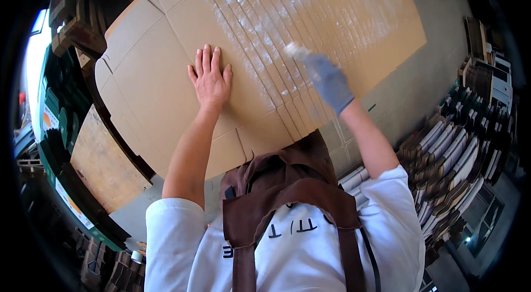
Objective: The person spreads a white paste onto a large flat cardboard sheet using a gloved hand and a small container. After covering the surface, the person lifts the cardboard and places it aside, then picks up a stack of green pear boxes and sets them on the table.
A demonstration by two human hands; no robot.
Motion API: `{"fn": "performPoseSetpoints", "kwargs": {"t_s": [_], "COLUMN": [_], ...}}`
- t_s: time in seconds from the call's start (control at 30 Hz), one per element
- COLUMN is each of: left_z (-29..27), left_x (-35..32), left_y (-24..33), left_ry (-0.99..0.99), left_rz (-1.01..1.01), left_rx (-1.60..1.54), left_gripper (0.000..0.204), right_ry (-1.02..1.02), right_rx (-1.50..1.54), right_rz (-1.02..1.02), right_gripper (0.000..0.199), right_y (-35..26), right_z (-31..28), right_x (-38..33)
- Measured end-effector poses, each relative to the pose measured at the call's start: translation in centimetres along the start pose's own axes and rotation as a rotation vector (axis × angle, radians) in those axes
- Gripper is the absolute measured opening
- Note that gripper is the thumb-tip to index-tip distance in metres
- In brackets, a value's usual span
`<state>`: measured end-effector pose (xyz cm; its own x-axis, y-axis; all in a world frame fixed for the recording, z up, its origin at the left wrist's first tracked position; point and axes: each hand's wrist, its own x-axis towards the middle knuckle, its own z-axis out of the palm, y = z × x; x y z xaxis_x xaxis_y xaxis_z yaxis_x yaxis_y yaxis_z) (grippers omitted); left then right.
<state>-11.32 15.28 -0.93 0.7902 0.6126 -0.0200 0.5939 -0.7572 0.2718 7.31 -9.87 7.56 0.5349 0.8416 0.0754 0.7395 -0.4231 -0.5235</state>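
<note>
Large brown cardboard sheets (160, 65) lie in front of me, several of them overlapped like steps, their edges in slanting lines. White wet-looking smears, like glue, cover the stepped strips and the far right part. My left hand (211, 83) is bare and rests flat on the cardboard left of the strips, fingers spread. On my right hand (329, 79) is a blue-grey glove. Its fingers are closed round a brush (297, 51) with a pale, whitish head, blurred by motion, over the smeared strips. The glove hides the brush's handle.
A wooden board (105, 156) and green-sided stacks (61, 109) stand at the left. To the right, many folded cardboard pieces (442, 154) are stacked in rows on the grey floor (398, 90). Wooden pallets (83, 32) sit at the far left.
</note>
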Motion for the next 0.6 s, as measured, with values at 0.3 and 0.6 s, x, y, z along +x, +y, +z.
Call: {"fn": "performPoseSetpoints", "kwargs": {"t_s": [0.3, 0.6], "left_z": [0.3, 0.3], "left_x": [0.1, -0.3], "left_y": [-0.2, -0.4], "left_ry": [0.032, 0.002], "left_rz": [0.013, 0.005], "left_rx": [0.015, 0.037], "left_gripper": [0.055, 0.057], "right_ry": [-0.467, -0.181], "right_rx": [-0.154, -0.055], "right_rz": [-0.088, 0.023], "right_gripper": [0.029, 0.025], "right_y": [-8.5, -4.1], "right_z": [1.8, 1.7], "right_x": [-6.9, -7.6]}}
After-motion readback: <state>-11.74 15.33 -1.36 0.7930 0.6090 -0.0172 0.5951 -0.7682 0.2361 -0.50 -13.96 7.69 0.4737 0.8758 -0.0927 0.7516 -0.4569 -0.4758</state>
